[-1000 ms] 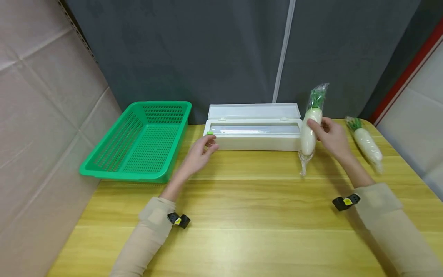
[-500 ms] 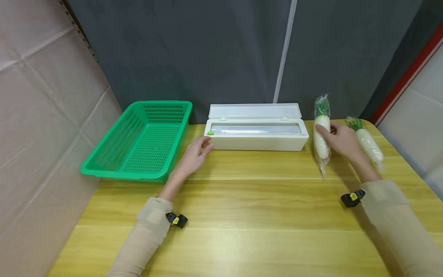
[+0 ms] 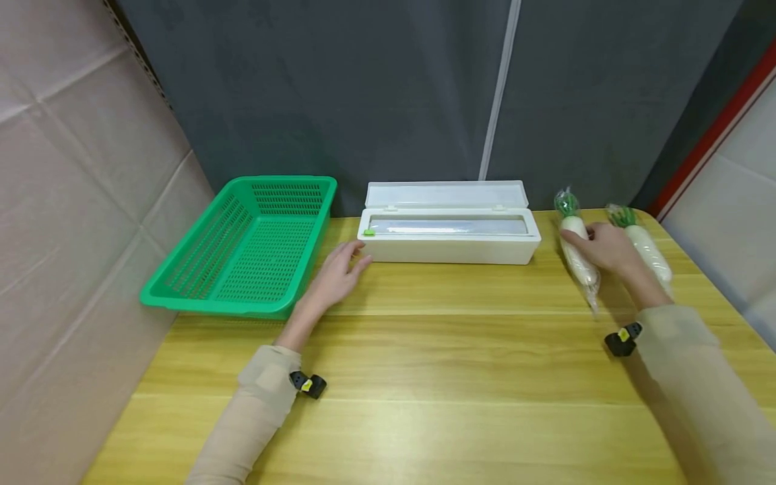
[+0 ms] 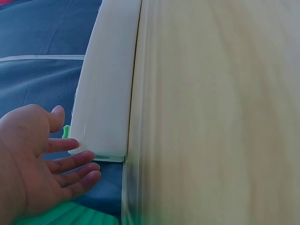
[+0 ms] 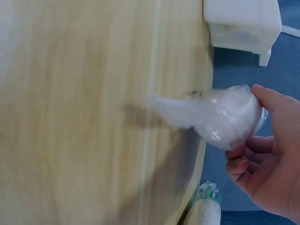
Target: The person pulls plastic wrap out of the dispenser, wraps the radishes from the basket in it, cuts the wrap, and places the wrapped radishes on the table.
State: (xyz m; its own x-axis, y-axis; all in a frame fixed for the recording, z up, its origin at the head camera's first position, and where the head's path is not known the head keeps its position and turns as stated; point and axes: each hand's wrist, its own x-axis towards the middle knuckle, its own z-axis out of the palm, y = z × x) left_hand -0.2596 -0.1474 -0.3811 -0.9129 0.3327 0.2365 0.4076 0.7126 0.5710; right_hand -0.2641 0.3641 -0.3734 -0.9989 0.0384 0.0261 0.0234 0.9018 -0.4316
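My right hand (image 3: 608,248) holds a white radish (image 3: 580,259) wrapped in clear film, thumb on one side and fingers on the other. Its green leaf stubs point away and the twisted film tail points toward me. In the right wrist view the wrapped radish (image 5: 229,117) shows tail first, close over the table. A second wrapped radish (image 3: 649,252) lies just right of that hand. My left hand (image 3: 335,275) is at the left front corner of a white cling film box (image 3: 448,252), fingers loosely extended with nothing in them. The box lid (image 3: 446,195) stands raised.
A green plastic basket (image 3: 281,309) stands at the left of the wooden table (image 3: 436,364). On the box's left end sits a green slider (image 3: 368,232). A dark grey cloth (image 3: 364,101) hangs behind the table; pale walls flank both sides.
My right hand has carried the wrapped radish right and down, from beside the box's right end to near the second radish. The left hand has drawn back slightly from the box corner.
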